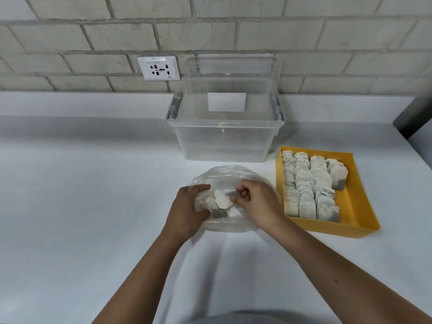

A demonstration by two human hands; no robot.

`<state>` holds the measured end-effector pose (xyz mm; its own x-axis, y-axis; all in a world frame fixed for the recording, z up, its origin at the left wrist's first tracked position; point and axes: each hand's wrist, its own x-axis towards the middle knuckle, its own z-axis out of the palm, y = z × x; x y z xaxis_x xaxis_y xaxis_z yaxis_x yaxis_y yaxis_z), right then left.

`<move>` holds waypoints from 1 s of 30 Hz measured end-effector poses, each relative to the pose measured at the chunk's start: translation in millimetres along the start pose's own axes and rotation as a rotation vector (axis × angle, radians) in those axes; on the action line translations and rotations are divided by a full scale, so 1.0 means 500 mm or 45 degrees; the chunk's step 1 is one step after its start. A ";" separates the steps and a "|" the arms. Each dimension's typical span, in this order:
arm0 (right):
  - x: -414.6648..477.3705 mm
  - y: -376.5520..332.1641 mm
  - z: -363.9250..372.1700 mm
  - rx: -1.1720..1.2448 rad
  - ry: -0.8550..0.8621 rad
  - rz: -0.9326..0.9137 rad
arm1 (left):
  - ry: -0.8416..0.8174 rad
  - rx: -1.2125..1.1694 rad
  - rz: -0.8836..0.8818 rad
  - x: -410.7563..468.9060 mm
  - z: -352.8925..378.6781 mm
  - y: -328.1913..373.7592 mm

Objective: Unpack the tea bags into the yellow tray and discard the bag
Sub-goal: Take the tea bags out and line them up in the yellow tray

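Inspecting the tabletop (93,183), we find the unpacking well advanced but not finished. The yellow tray (361,206) stands near the right edge and holds several close rows of packed tea bags (308,183), most of them upright on edge. A bare strip along the tray's right side has room for more.

The plastic bag (224,174) lies around the middle of the tabletop, just beside the tray's left wall, with its mouth spread wide. A few loose tea bags (222,198) show inside; we cannot count them through the crumpled film.

Both hands are together at the bag. The left hand (187,208) grips the bag's left side, fingers curled round the film. The right hand (256,202) reaches in and pinches the loose tea bags between thumb and fingertips.

A clear bin (224,146) stands toward the back edge, behind the bag, with nothing visible in it but a white label. A wall socket (158,67) sits above the back edge.

Our judgement: most tea bags are transferred. Outstanding are the last few, then disposal of the plastic bag, possibly into the clear bin, though nothing confirms that.
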<state>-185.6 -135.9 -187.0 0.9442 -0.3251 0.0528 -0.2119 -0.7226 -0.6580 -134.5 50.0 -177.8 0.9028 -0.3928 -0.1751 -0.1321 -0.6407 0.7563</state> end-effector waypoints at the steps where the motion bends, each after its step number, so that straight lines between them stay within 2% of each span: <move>1: 0.000 -0.003 -0.009 0.070 0.052 0.018 | 0.020 0.005 0.030 0.000 0.000 0.002; 3: -0.002 -0.014 -0.023 0.338 0.073 0.117 | 0.081 -0.002 0.083 0.001 0.000 0.007; 6: -0.005 -0.036 -0.033 0.872 -0.037 0.307 | 0.117 -0.075 0.111 -0.004 -0.004 0.021; 11: -0.004 -0.042 -0.024 1.035 -0.096 0.377 | 0.208 -0.266 0.122 -0.009 -0.009 0.042; 14: -0.005 -0.046 -0.017 1.063 -0.124 0.380 | 0.306 -0.252 0.136 -0.002 -0.014 0.041; 17: 0.000 -0.045 -0.011 0.975 -0.156 0.351 | 0.405 -0.239 0.183 0.000 -0.019 0.042; 20: 0.012 -0.032 0.001 0.549 -0.251 0.273 | 0.495 -0.275 0.176 -0.008 -0.022 0.057; 23: 0.024 -0.029 0.018 0.290 -0.331 0.222 | 0.417 -0.317 0.085 -0.010 -0.015 0.064; 30: 0.034 -0.032 0.050 0.039 -0.298 0.116 | 0.353 -0.195 0.002 -0.002 -0.011 0.055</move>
<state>-159.9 -114.3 -194.4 0.9548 -0.2358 -0.1808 -0.2948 -0.6767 -0.6747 -136.7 36.1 -153.4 0.9826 -0.1853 -0.0112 -0.0894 -0.5253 0.8462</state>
